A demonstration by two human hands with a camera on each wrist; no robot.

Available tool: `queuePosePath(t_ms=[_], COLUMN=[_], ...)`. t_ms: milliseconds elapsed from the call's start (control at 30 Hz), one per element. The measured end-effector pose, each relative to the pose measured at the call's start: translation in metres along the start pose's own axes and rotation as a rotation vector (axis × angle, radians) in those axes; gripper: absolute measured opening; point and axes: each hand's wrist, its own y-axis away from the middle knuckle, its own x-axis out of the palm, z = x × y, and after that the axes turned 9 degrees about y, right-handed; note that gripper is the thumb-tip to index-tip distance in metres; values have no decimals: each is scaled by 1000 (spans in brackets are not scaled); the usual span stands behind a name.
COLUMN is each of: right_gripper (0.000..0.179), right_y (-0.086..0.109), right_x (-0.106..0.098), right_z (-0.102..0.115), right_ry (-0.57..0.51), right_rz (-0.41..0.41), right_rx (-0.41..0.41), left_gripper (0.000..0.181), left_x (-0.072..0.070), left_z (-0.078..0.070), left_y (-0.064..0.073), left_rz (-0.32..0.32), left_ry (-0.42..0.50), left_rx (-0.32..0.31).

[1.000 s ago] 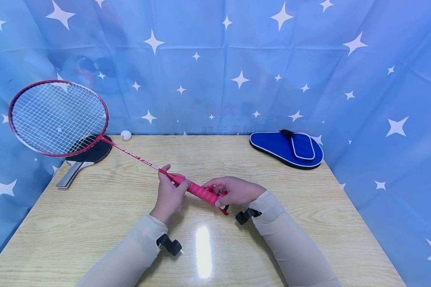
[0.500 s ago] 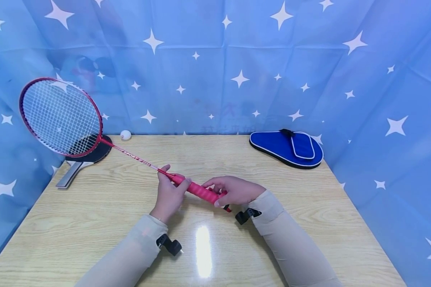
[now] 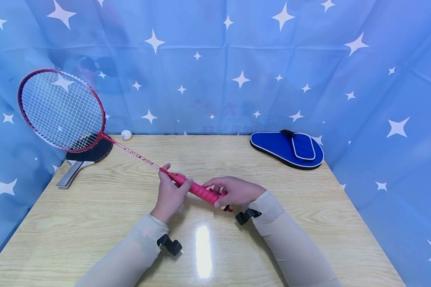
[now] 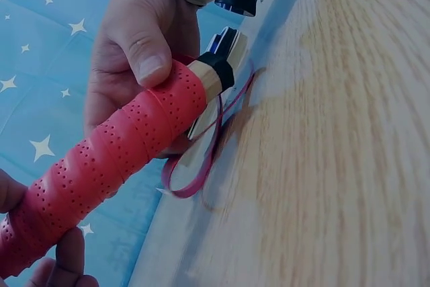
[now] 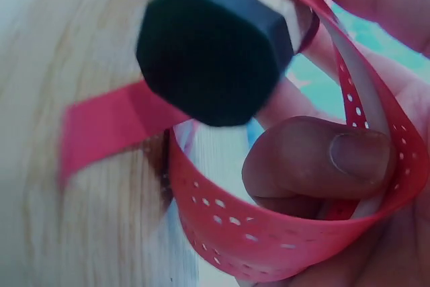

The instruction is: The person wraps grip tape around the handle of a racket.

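Note:
A red badminton racket (image 3: 133, 154) slants across the head view, its strung head raised at far left. My left hand (image 3: 168, 197) holds it where the shaft meets the pink-red handle, thumb on top. At the butt end my right hand (image 3: 238, 190) grips a loose length of perforated red grip tape (image 5: 269, 241). Its thumb rests on the handle's lower end in the left wrist view. The tape loops around a curled finger in the right wrist view. Bare wood shows beside the black butt cap (image 5: 208, 55). Wrapped turns of tape (image 4: 101, 156) cover the rest of the handle.
A black table tennis bat (image 3: 99, 152) lies at the table's left back, partly behind the racket head. Near it sits a white ball (image 3: 126, 134). At the right back lies a blue bat case (image 3: 276, 145). A starry blue curtain (image 3: 208, 63) stands behind the wooden table (image 3: 104, 215).
The racket has rolled about its shaft, and its head now sits slightly higher. The tape's loose tail has swung rightward at the butt. Both hands stay nearly in place.

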Motion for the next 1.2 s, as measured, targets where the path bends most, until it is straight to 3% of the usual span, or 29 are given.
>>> queuePosePath(t_ms=[167,600,1200], right_gripper=[67,50,62], right_y=[1,2,0], right_x=[-1,-2,1], right_z=[-1,-4,-1], right_ry=[-12,-15,-62], right_rz=[6,3,37], right_rx=[33,-8,72], left_gripper=[89,89,90], left_x=[0,0,-1], left_z=[-1,-2,0], left_y=[0,0,-2], left_rz=[7,-13,-7], left_ry=[16,1,17], left_rx=[14,1,-6])
